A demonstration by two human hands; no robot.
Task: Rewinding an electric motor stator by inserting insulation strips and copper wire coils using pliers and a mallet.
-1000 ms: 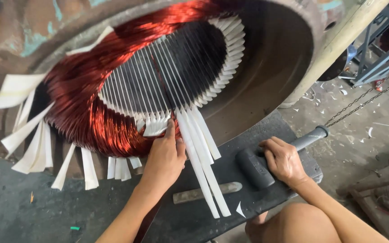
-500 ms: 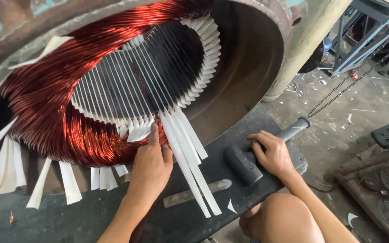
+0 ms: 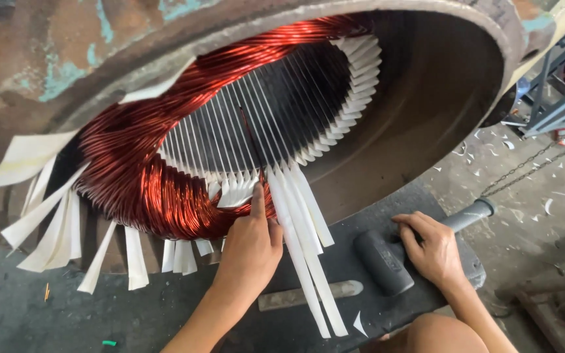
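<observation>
Head view, the only one: we looked down into a large motor stator housing, its rusty shell flaked with teal paint, lying on its side on a dark mat. Red copper windings bulged out of the near end, with white insulation paper strips sticking from the slots and fanning over the mat. Our left hand was raised to the winding's lower edge, fingers pressed together with the tips against the copper and the paper at one slot; whether it pinched a strip or only pressed we could not tell. Our right hand lay curled over the neck of a black rubber mallet, whose head rested on the mat just right of the paper strips and whose grey handle ran out toward the littered floor; the fingers wrapped it loosely, the mallet not lifted. A flat grey bar lay on the mat between the two arms, untouched. We judged the step in hand to be seating wire and paper into a slot near the bottom of the bore, the left hand steadying the spot. The next move, as we judged it, called for a firm hold on the mallet and light blows, clear of the left fingertips and the enamel of the copper.
</observation>
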